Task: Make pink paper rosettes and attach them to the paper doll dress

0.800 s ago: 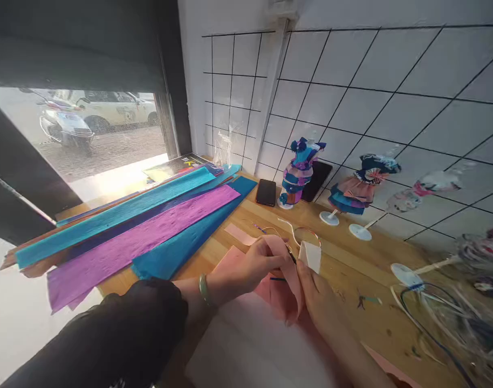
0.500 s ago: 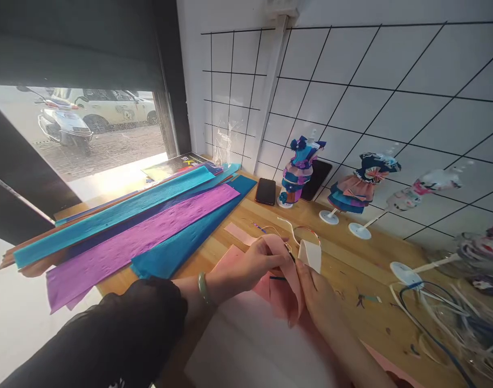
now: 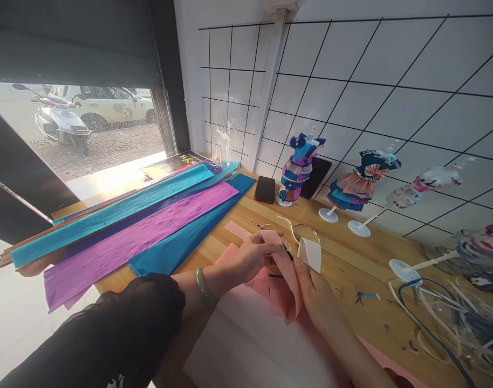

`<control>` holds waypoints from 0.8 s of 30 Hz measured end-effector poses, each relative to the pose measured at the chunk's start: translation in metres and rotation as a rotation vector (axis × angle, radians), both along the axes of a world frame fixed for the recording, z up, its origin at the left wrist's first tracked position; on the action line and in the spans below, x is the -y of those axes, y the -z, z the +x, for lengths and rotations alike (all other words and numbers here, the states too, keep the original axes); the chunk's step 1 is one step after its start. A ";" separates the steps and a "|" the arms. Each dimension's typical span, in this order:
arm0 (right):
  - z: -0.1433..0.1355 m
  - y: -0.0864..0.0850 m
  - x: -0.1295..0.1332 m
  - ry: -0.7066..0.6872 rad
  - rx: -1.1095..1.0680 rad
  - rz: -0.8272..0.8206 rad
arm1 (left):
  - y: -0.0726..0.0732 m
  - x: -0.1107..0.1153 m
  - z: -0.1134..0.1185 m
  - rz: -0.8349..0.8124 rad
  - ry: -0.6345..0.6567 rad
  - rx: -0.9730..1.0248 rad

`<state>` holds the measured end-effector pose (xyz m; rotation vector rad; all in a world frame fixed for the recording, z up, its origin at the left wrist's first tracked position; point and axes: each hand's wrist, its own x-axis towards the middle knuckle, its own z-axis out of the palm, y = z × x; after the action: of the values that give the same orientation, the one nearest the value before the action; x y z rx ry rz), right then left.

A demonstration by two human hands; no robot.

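Observation:
A folded strip of pink paper (image 3: 287,269) hangs between my two hands at the middle of the view. My left hand (image 3: 257,258), with a pale green bangle on the wrist, pinches the strip's upper part. On its right side, my right hand (image 3: 313,283) has its fingers closed at the strip's edge, and a small dark item shows by the fingertips, too small to name. Under both hands lie more pink sheets and a large white sheet (image 3: 250,345). A cream strip (image 3: 310,254) stands just beyond my right hand.
Turquoise and purple crepe strips (image 3: 145,231) cover the left side. Behind are a phone (image 3: 265,189) and several mini dress stands, including one in pink and blue (image 3: 354,183). Tangled cords (image 3: 444,323) and scraps lie at the right. A gridded wall rises behind the table.
My left hand has shifted slightly, and its fingers sit a little differently on the pink strip. The whole view has moved slightly.

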<state>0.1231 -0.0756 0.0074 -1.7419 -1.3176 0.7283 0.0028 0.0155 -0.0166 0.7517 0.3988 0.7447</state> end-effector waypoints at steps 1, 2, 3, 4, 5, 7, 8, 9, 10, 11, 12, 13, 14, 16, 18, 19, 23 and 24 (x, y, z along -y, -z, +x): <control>0.000 0.000 0.000 0.002 -0.001 0.025 | -0.001 0.001 0.000 0.021 -0.004 -0.010; 0.000 0.001 0.000 0.004 -0.002 0.044 | -0.001 0.002 0.000 0.045 -0.009 -0.021; 0.000 0.001 0.000 0.002 -0.007 0.054 | -0.002 0.002 0.000 0.071 -0.014 -0.033; -0.001 0.000 0.000 -0.001 -0.013 0.062 | -0.002 0.003 0.000 0.097 -0.019 -0.046; -0.001 0.000 0.001 -0.005 -0.020 0.069 | -0.003 0.004 -0.001 0.121 -0.023 -0.056; -0.002 -0.001 0.001 -0.016 -0.035 0.078 | -0.003 0.005 -0.001 0.160 -0.028 -0.072; -0.002 -0.002 0.001 -0.021 -0.045 0.073 | -0.003 0.006 -0.001 0.174 -0.030 -0.079; -0.002 -0.003 0.001 -0.024 -0.053 0.065 | -0.003 0.007 -0.001 0.184 -0.030 -0.084; -0.003 -0.004 0.001 -0.026 -0.058 0.057 | -0.003 0.007 -0.001 0.190 -0.029 -0.087; -0.003 -0.005 0.001 -0.027 -0.057 0.052 | -0.003 0.008 0.000 0.192 -0.026 -0.088; -0.003 -0.005 0.000 -0.022 -0.047 0.051 | -0.004 0.008 0.000 0.193 -0.022 -0.089; -0.003 -0.004 0.000 -0.016 -0.033 0.051 | -0.004 0.008 0.000 0.190 -0.016 -0.087; -0.003 -0.003 0.000 -0.009 -0.018 0.050 | -0.005 0.009 0.000 0.185 -0.011 -0.084; -0.002 0.000 -0.001 0.005 -0.002 0.043 | -0.005 0.009 0.000 0.177 -0.008 -0.082; 0.000 0.004 -0.001 0.020 0.003 0.048 | -0.006 0.010 0.000 0.188 -0.006 -0.085; 0.000 0.006 -0.001 0.029 0.007 0.048 | -0.006 0.010 0.000 0.198 -0.005 -0.087; 0.001 0.007 -0.001 0.062 0.030 0.012 | -0.005 0.010 0.001 0.211 -0.009 -0.097; 0.002 0.006 -0.001 0.066 0.038 0.006 | -0.005 0.010 0.001 0.204 -0.012 -0.101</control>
<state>0.1247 -0.0741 0.0012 -1.7938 -1.2803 0.6564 0.0035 0.0050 -0.0117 0.9820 0.4224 0.7678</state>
